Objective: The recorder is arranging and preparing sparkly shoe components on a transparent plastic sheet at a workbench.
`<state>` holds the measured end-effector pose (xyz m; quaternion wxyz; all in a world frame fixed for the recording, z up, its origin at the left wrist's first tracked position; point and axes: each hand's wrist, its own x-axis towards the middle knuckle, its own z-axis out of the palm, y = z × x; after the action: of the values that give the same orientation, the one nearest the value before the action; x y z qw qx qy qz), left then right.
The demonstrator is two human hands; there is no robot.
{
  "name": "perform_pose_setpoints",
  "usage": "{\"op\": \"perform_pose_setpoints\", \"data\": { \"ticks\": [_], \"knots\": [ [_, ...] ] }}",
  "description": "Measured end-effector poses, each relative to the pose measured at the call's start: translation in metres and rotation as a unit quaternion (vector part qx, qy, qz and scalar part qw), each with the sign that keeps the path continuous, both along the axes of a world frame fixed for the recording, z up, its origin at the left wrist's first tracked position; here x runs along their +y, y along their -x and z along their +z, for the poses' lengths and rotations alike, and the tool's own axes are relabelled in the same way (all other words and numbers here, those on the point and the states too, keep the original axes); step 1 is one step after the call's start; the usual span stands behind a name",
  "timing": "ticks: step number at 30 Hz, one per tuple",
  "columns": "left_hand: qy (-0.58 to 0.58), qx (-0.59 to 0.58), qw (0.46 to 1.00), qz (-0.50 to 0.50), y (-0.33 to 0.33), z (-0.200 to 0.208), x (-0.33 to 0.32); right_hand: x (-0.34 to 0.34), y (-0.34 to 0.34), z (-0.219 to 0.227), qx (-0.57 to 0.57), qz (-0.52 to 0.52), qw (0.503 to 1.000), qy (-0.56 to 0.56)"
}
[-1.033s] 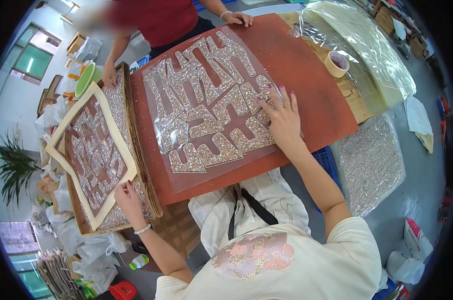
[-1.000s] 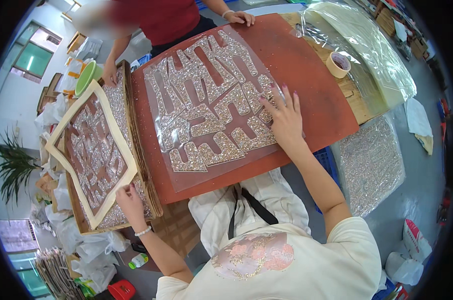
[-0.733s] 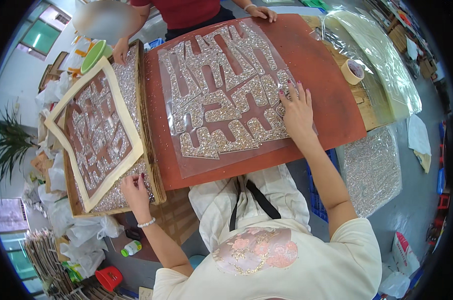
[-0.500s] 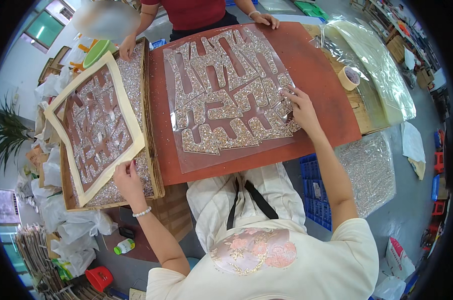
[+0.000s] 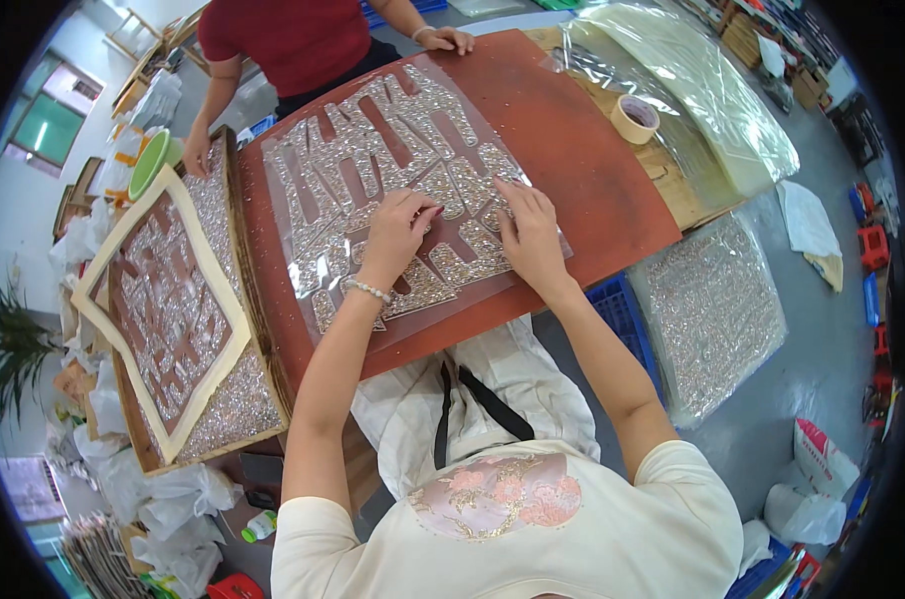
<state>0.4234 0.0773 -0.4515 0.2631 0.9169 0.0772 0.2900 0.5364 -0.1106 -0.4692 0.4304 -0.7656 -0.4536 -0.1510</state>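
Glittering sheet (image 5: pixel 382 165) lies flat on the red worktop (image 5: pixel 597 160), beneath both your hands. Your left hand (image 5: pixel 394 235) bends its fingers narrowly; whether they grip anything, I cannot tell. Your right hand (image 5: pixel 534 235) holds thumb and fingers apart. Leftward, a cream-bordered sheet (image 5: pixel 211 260) overlies a wooden tray (image 5: pixel 256 290).

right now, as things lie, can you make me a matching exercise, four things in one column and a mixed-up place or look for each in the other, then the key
Column one
1. tape roll
2. left hand
3. cream-bordered sheet
4. right hand

Column two
a. lying across a wooden tray of glittery bits
b. bare wrist, over the right side of the glittery sheet
c. to the right of the red board
d. wearing a beaded bracelet at the wrist

Pairs: 1-c, 2-d, 3-a, 4-b
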Motion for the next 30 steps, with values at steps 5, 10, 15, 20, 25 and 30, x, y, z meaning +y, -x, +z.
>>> {"op": "perform_pose_setpoints", "data": {
  "ticks": [5,10,15,20,25,30],
  "knots": [
    [-0.08,0.001,0.992,-0.097,-0.037,-0.01,-0.006,-0.01,-0.029,-0.011,0.005,-0.013,1.0,0.015],
    [-0.107,-0.003,0.988,-0.115,-0.058,-0.02,-0.006,-0.007,-0.048,-0.013,0.001,-0.014,1.0,0.005],
    [-0.097,0.007,0.99,-0.102,-0.075,-0.023,-0.01,-0.004,-0.059,-0.021,0.012,-0.008,1.0,0.002],
    [-0.038,0.033,0.996,-0.073,-0.073,-0.025,-0.01,-0.001,-0.053,-0.023,0.01,0.008,1.0,0.01],
    [-0.013,0.037,0.997,-0.06,-0.069,-0.026,-0.008,0.006,-0.045,-0.026,-0.007,0.037,0.999,0.039],
    [0.014,0.024,0.998,-0.059,-0.053,-0.02,-0.009,0.01,-0.025,-0.021,-0.032,0.038,0.993,0.111]
  ]
}}
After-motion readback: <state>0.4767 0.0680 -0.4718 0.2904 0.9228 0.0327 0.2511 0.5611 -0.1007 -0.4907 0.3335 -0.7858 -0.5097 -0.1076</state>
